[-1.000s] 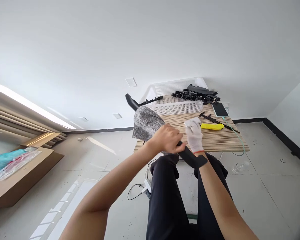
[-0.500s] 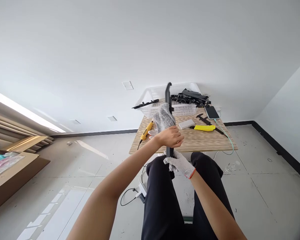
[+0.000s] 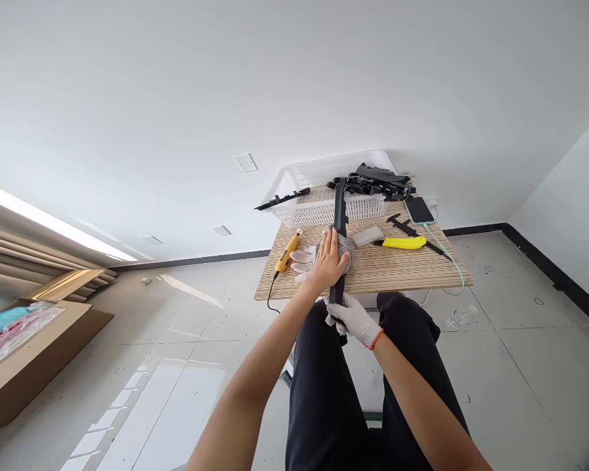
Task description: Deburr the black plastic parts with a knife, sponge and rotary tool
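Observation:
A long black plastic strip (image 3: 340, 204) stretches from above my knees to over the front of the basket. My gloved right hand (image 3: 353, 318) is closed round its near end. My bare left hand (image 3: 327, 263) lies on a mottled grey cloth (image 3: 345, 244), pressing it onto the middle of the strip; its fingers point forward and the thumb is out to the right. Part of the cloth is hidden under the hand. A white glove (image 3: 302, 258) rests on the wooden table (image 3: 373, 278), left of that hand.
A white plastic basket (image 3: 309, 216) holds several black plastic parts (image 3: 380, 180); one black part (image 3: 282, 199) lies over its left edge. On the table are a yellow corded tool (image 3: 287, 253), a white box (image 3: 368, 236), a yellow-handled knife (image 3: 403, 243), black calipers (image 3: 401, 226) and a phone (image 3: 419, 210).
My left hand has gone from a curled grip to flatter fingers on the cloth. The cloth has slid nearer along the strip, whose far end has come down. My right hand keeps its hold.

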The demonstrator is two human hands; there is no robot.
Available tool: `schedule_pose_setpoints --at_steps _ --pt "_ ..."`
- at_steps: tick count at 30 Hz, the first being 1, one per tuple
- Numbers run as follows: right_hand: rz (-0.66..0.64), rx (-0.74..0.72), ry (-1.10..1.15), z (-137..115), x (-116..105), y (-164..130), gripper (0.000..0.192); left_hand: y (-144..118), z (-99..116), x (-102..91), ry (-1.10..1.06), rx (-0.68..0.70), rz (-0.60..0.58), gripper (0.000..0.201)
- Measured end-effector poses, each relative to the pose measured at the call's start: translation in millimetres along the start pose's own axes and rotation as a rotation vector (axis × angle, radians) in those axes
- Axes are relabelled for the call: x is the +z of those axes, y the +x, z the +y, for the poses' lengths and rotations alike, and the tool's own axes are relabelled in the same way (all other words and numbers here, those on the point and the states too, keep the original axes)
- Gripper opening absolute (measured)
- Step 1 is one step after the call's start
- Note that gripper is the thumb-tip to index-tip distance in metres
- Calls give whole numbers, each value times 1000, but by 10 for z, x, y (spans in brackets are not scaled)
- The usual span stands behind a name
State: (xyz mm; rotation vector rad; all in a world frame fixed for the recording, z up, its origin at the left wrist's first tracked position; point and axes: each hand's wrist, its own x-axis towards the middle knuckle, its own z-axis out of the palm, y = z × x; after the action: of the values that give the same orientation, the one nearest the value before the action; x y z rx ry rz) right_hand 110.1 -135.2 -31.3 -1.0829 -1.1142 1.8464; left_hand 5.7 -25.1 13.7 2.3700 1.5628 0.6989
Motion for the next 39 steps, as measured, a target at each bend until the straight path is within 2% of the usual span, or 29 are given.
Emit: schedule_pose_setpoints --at_steps 4,9,14,23,28,31,35,39 --pt "9 104 -122 13 -77 21 23 -52 205 209 48 -19 73 76" --pt "5 206 -197 22 -176 86 26 112 260 245 69 -43 151 71" --pt "-4 298 -242 -111 -163 59 24 507 168 141 36 -119 266 69" --pt "-4 303 -167 -233 -112 21 21 1475 -37 -184 -69 -166 401 66" --pt "-75 280 -121 -274 -131 19 24 1908 -180 -373 -97 -292 326 62" --pt "-106 301 -146 -328 -148 23 27 2090 -255 -472 -91 -402 249 50" --pt "-99 309 -187 -372 -153 57 25 2203 -294 -584 -63 -405 230 27" --pt "-99 306 -182 -379 -135 69 23 2191 -248 -648 -70 -398 246 16"
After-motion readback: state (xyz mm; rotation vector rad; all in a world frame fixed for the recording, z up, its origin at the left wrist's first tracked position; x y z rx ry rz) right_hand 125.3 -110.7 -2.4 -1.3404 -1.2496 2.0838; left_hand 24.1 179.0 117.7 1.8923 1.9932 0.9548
